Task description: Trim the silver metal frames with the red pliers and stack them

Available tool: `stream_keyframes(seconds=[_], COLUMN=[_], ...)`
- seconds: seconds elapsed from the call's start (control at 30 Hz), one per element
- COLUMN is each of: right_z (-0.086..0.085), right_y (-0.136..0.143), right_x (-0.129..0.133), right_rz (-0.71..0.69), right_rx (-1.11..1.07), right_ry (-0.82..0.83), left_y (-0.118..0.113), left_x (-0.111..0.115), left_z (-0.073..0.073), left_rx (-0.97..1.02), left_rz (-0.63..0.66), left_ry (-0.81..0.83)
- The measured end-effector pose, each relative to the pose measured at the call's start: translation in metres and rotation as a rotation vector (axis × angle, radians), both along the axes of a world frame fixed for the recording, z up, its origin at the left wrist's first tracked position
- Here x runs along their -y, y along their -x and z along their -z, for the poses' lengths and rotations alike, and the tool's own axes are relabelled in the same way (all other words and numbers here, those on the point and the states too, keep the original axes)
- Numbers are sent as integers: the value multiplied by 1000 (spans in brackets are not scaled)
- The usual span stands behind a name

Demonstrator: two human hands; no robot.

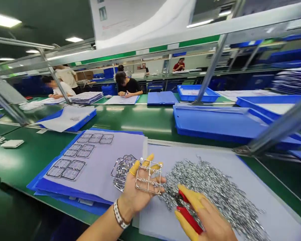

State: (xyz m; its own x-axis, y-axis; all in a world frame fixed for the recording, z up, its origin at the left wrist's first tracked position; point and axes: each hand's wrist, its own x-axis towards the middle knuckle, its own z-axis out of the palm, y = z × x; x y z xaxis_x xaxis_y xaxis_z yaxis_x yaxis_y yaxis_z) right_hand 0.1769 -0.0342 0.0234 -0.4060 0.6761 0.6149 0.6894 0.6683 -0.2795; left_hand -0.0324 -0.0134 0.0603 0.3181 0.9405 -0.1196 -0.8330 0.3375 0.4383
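Note:
My left hand (137, 192), palm up with yellow finger cots, holds a small square metal frame (148, 176) with crossed bars and twisted bits inside. My right hand (208, 214), also in yellow cots, is wrapped round red-handled cutting pliers (189, 219). The pliers' dark jaws point at the frame's lower right corner; whether they touch it I cannot tell. A heap of small silvery metal pieces (205, 180) lies on white paper to the right. Beyond my left hand is a tangled pile of similar frames (122, 170). Several frames (66, 169) lie in rows on a paper-covered stack at left.
Blue trays (215, 122) stand at the back right, and another blue tray (86, 120) with paper on it is at the back left. Metal posts (212, 68) rise from the green bench (130, 118). Several people sit or stand beyond it. White blocks (12, 144) lie far left.

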Motion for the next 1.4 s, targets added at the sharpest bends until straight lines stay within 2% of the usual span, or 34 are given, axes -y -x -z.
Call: stream_keyframes(seconds=[0.13,0.33,0.6,0.93,1.27,1.4], right_z=[-19,-15,-7,-13,-19,-19], right_y=[4,12,11,24,5,7], right_x=[7,6,0,-1,-4,-14], right_rz=[36,142,178,241,301,324], right_rx=[143,212,225,350,294,306], right_ry=[46,142,66,57,68,129], left_y=[-35,-57,-58,-57,-57,-61], left_x=[-7,-11,-11,-8,-8,-6], left_z=[23,40,45,50,43,45], left_rx=[0,-72,-131,-251,-148,-181], left_rz=[73,76,45,-67,88,77], left_ry=[126,123,132,154,176,199])
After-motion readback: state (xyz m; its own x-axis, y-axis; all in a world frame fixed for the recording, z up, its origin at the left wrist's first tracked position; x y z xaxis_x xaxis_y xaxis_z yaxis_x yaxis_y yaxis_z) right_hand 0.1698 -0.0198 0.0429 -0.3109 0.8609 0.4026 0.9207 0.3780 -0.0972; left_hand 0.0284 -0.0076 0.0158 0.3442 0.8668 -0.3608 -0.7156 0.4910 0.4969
